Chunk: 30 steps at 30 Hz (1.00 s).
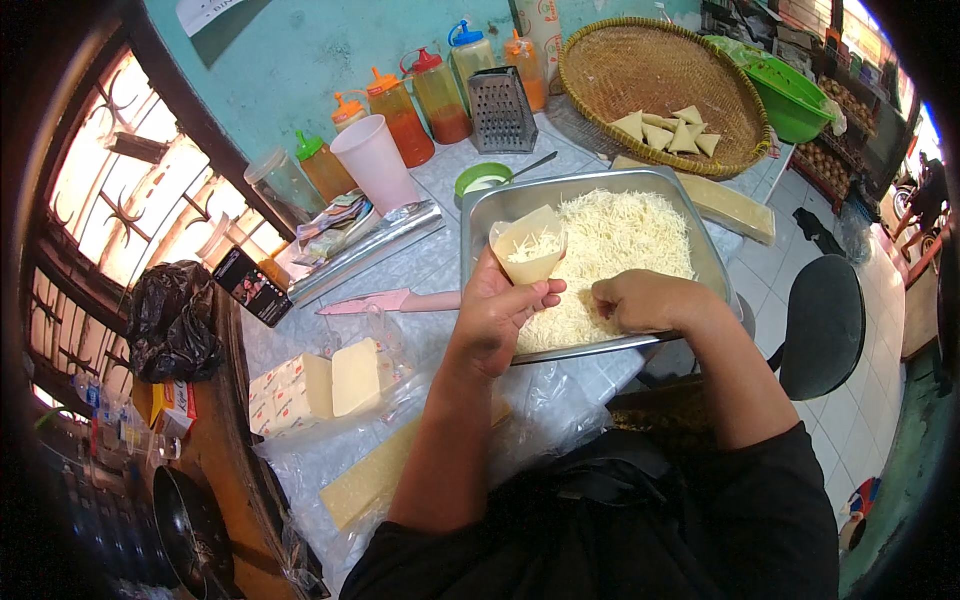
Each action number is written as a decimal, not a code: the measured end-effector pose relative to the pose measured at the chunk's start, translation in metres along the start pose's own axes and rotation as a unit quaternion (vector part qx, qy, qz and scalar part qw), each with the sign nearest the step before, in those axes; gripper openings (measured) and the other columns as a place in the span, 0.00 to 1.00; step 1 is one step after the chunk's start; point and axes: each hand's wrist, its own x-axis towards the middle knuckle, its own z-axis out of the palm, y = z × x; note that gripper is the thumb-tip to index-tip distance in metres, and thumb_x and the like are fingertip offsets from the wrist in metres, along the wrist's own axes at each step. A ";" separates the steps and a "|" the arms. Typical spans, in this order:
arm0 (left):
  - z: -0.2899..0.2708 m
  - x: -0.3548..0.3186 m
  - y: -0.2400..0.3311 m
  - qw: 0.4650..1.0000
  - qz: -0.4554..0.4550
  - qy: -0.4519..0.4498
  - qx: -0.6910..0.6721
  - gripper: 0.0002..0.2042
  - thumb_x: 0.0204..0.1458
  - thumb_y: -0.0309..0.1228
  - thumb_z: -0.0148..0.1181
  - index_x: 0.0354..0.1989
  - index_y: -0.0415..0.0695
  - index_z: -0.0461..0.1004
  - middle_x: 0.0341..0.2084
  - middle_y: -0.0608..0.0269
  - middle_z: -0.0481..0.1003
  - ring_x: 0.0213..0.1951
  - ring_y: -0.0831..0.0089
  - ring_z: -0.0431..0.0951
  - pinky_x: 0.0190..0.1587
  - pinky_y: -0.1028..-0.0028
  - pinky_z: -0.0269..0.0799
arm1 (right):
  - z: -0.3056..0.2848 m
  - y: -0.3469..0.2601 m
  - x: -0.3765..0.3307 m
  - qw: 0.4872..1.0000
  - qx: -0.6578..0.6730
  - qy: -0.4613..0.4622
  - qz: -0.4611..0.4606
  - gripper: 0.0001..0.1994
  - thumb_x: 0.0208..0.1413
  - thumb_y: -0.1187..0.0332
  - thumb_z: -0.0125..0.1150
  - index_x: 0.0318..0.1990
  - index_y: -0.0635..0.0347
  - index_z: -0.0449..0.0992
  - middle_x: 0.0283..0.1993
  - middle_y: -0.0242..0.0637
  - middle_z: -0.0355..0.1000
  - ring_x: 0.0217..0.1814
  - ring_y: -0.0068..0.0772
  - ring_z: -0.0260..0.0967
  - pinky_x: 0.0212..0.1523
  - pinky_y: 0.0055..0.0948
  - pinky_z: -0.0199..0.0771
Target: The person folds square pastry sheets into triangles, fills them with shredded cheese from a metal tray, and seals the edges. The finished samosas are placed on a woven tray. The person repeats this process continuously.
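Observation:
My left hand [497, 312] holds a pale pastry sheet folded into a cone [528, 250], open side up, with some grated cheese inside. It hovers over the near left corner of a metal tray [480, 205] full of grated cheese [615, 245]. My right hand [640, 300] rests in the cheese at the tray's near edge, fingers pinched closed on a bit of it.
A woven basket [610, 60] with several folded triangles [670, 130] stands behind the tray. Sauce bottles [440, 95], a box grater [500, 110], a pink cup [375, 160], a green bowl [482, 180], a pink knife [385, 300] and cheese blocks [320, 385] surround it. A black stool [820, 325] is at right.

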 end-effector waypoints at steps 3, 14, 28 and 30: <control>0.001 0.002 -0.005 0.999 0.014 -0.001 0.037 0.28 0.44 0.13 0.51 0.57 0.40 0.55 0.47 0.56 0.69 0.43 0.69 0.73 0.45 0.72 0.70 | -0.007 0.009 0.002 0.991 0.012 0.133 -0.022 0.10 0.43 0.69 0.52 0.34 0.60 0.75 0.33 0.47 0.73 0.38 0.49 0.71 0.39 0.39 0.68; 0.006 0.004 -0.011 0.994 -0.009 -0.025 0.104 0.30 0.41 0.12 0.53 0.56 0.40 0.56 0.49 0.60 0.67 0.51 0.71 0.68 0.54 0.73 0.62 | -0.041 0.006 -0.005 0.849 0.477 0.226 -0.022 0.08 0.40 0.80 0.49 0.27 0.69 0.75 0.27 0.38 0.71 0.27 0.23 0.68 0.28 0.20 0.68; 0.002 0.001 -0.012 0.996 0.002 -0.046 0.072 0.28 0.42 0.19 0.56 0.55 0.38 0.58 0.40 0.60 0.70 0.38 0.74 0.72 0.40 0.75 0.70 | -0.020 -0.047 -0.003 0.892 0.248 0.318 -0.202 0.10 0.47 0.73 0.51 0.38 0.62 0.75 0.32 0.46 0.73 0.34 0.39 0.73 0.37 0.29 0.70; 0.002 -0.002 -0.015 0.996 0.005 -0.041 0.078 0.27 0.43 0.20 0.56 0.55 0.38 0.59 0.39 0.60 0.70 0.37 0.74 0.72 0.39 0.75 0.70 | -0.016 -0.050 -0.005 0.918 0.235 0.246 -0.205 0.10 0.47 0.73 0.52 0.38 0.62 0.75 0.31 0.46 0.73 0.34 0.39 0.73 0.36 0.29 0.70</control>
